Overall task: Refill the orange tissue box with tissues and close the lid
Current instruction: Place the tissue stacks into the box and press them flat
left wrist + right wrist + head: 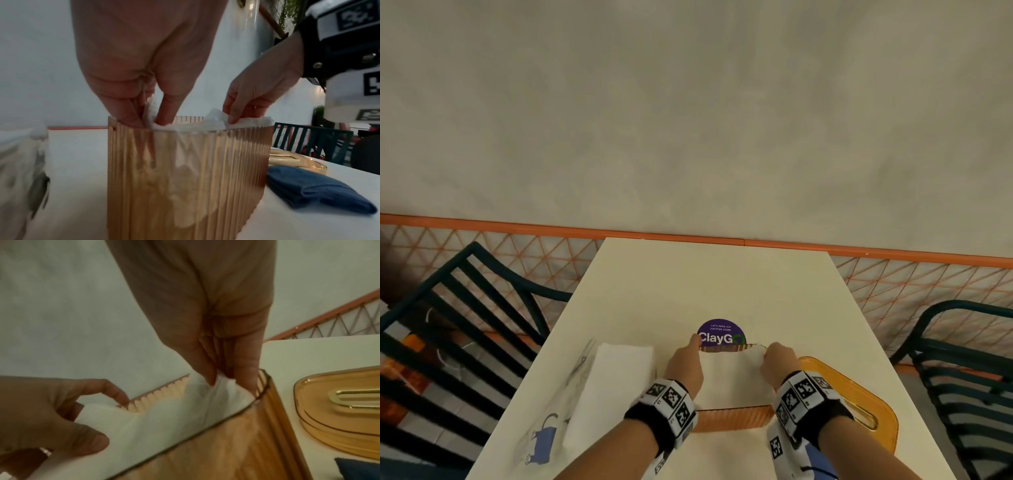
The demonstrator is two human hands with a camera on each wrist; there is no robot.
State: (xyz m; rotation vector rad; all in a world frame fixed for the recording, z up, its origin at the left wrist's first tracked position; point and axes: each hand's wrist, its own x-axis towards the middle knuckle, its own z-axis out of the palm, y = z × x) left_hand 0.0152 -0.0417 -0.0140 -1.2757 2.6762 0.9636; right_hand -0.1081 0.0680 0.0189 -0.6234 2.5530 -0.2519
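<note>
The orange ribbed tissue box (732, 416) (185, 178) (236, 443) stands open on the white table, near the front. A stack of white tissues (732, 377) (213, 125) (164, 418) fills it to the rim. My left hand (697, 342) (148, 120) (113, 418) is at the box's left end, fingers down inside the wall and thumb on the tissues, pinching that end. My right hand (770, 353) (232, 118) (226, 381) pinches the bunched right end the same way. The orange lid (835, 380) (287, 159) (339, 418) lies flat on the table right of the box.
A plastic pack of spare tissues (613, 387) lies left of the box. A folded blue cloth (308, 186) sits near the box's right front. A purple sticker (722, 334) marks the table (705, 281) behind the box. Dark chairs (465, 325) (962, 359) flank the table.
</note>
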